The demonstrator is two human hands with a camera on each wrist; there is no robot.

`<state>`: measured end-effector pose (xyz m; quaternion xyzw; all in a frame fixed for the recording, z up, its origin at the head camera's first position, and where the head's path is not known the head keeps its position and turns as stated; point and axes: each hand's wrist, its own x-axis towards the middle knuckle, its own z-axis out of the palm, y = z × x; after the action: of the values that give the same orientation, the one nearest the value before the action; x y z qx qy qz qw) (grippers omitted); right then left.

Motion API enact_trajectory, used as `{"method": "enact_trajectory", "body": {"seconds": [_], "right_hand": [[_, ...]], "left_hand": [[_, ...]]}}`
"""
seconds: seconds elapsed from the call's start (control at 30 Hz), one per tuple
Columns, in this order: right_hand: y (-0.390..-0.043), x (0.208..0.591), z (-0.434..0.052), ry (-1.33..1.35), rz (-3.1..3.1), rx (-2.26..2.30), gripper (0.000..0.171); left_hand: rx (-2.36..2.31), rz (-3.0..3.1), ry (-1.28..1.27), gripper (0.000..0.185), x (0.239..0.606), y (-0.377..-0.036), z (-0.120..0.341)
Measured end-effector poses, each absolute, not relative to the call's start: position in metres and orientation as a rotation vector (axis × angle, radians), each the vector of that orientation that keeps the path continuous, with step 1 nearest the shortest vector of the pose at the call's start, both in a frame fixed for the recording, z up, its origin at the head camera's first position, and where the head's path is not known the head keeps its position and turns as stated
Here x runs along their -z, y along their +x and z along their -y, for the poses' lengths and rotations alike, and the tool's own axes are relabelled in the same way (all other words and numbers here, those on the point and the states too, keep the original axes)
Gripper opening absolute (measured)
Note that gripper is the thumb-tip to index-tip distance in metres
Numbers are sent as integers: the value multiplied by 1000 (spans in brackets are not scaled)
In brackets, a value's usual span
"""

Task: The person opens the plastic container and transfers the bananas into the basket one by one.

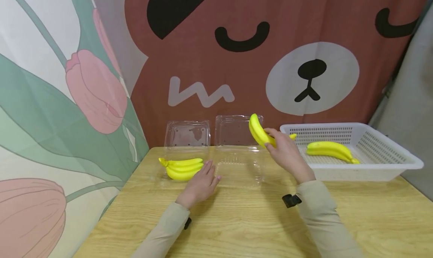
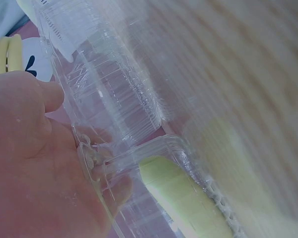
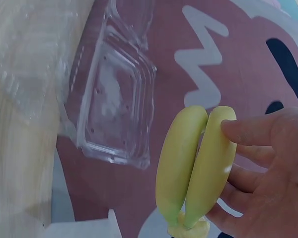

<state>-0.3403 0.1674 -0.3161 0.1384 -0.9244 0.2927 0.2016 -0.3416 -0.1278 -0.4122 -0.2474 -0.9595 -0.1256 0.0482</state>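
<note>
My right hand (image 1: pixel 287 154) grips a bunch of bananas (image 1: pixel 258 130) in the air, near the right-hand clear plastic container (image 1: pixel 230 169). Two yellow fruits joined at one stem show in the right wrist view, with the thumb and fingers along one side. Another banana bunch (image 1: pixel 180 171) lies in the left-hand clear container (image 1: pixel 187 135), whose lid stands raised at the back. Over that container's right side, my left hand (image 1: pixel 199 184) stretches its fingers across the edge beside the fruit. In the left wrist view, fingers show through the clear plastic rim.
On the right of the wooden table (image 1: pixel 236 220) stands a white perforated basket (image 1: pixel 368 174) with more bananas (image 1: pixel 329 150) inside. A curtain (image 1: pixel 243 74) with a bear print hangs right behind the containers, and a tulip-print curtain (image 1: pixel 98 92) borders the left side.
</note>
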Motion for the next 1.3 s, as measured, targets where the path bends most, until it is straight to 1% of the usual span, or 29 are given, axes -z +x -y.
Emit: {"method": "enact_trajectory", "body": {"seconds": [0.57, 1.0, 1.3], "right_hand": [[-336, 319, -226, 308, 2576, -723, 53], [-336, 337, -285, 228, 2635, -615, 52], [-336, 350, -310, 145, 2669, -586, 47]], "left_hand": [[366, 2906, -770, 64, 413, -344, 127], [386, 2899, -772, 63, 414, -344, 126], [391, 2896, -772, 64, 413, -343, 128]]}}
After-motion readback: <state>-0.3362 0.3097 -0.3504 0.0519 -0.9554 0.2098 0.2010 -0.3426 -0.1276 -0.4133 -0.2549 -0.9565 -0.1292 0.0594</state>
